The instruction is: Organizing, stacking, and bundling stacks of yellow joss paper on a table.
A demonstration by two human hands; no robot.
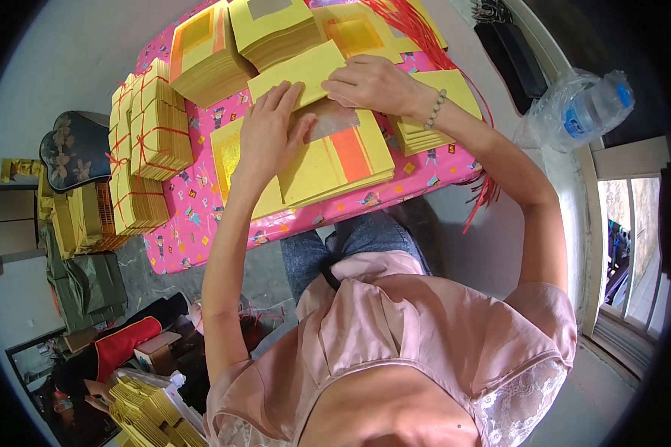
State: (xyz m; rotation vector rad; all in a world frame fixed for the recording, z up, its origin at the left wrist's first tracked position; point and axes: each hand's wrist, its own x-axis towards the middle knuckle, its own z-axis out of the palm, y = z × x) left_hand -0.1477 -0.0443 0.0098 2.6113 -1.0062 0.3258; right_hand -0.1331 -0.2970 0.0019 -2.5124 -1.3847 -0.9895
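Note:
A folded sheet of yellow paper (306, 68) lies on the far side of the stack before me, with a long edge toward me. My left hand (271, 138) rests on its left part, fingertips on the paper and thumb spread away. The fingers of my right hand (376, 86) are closed on the sheet's right end; a bead bracelet (435, 109) circles that wrist. Under and in front of my hands is a stack of yellow paper (313, 179), its top sheet bearing an orange-red block and a silvery patch. What is beneath my palms is hidden.
A pink patterned cloth (194, 223) covers the table. Bundles tied with red string (156, 127) stand left; tall yellow stacks (276, 33) stand behind. A smaller stack (443, 97) and red strings (417, 26) lie right. Beyond them is a plastic bottle (585, 119). Another person (138, 335) is lower left.

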